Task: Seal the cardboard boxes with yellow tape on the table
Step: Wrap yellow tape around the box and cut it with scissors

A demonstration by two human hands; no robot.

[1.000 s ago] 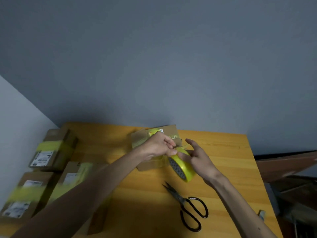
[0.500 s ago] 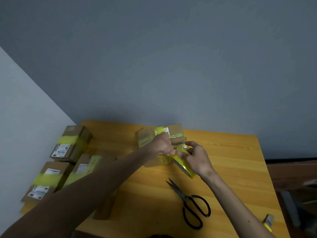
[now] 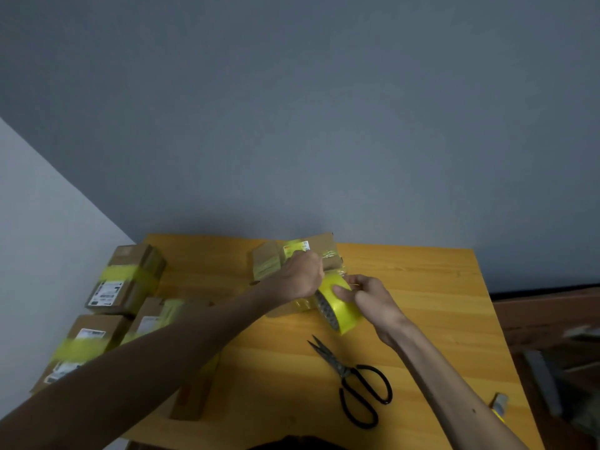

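A cardboard box point(image 3: 328, 251) with yellow tape on its top and a label sits at the far middle of the wooden table point(image 3: 422, 303). My left hand point(image 3: 300, 276) rests over the box's near side, fingers curled at the tape's end. My right hand point(image 3: 368, 303) grips the yellow tape roll point(image 3: 339, 308) just right of the box's front corner. A stretch of tape runs from the roll up onto the box. The box's front face is mostly hidden by my hands.
Black scissors point(image 3: 354, 384) lie shut on the table in front of the roll. Three taped boxes point(image 3: 130, 280) stand along the left edge, and another box point(image 3: 191, 401) lies under my left forearm. A small object point(image 3: 498, 402) sits at the right edge.
My right hand has closed round the roll and drawn it a little towards me. The camera has swung left, showing more of the left boxes. My left hand stays on the box.
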